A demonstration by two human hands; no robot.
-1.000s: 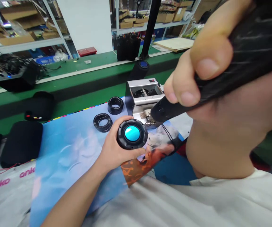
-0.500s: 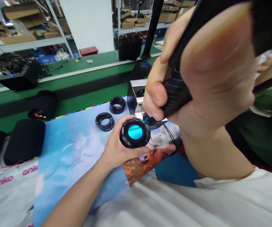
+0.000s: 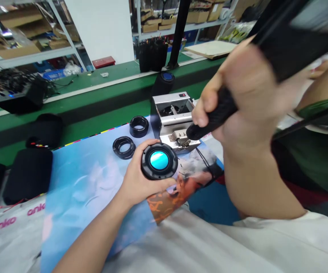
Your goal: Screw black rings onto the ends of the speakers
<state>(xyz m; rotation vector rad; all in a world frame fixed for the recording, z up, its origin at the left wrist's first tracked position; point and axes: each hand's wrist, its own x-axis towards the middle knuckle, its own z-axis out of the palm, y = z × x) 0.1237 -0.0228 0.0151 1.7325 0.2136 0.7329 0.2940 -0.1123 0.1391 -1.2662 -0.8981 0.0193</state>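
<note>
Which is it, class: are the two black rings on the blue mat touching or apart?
Apart. The head view shows blue mat between the nearer ring and the farther ring.

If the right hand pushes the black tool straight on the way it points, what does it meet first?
Probably the small clamp part at the metal box front; the black tool in the right hand points there, though depth is unclear.

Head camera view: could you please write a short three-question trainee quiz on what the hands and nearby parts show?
1. True or false: the left hand grips the round black part with a cyan centre.
2. What does the right hand hold? A) black power screwdriver B) hammer C) brush
3. How many loose black rings lie on the blue mat?

Key: 1 true. 2 A. 3 two, the second beside the metal box.
</note>
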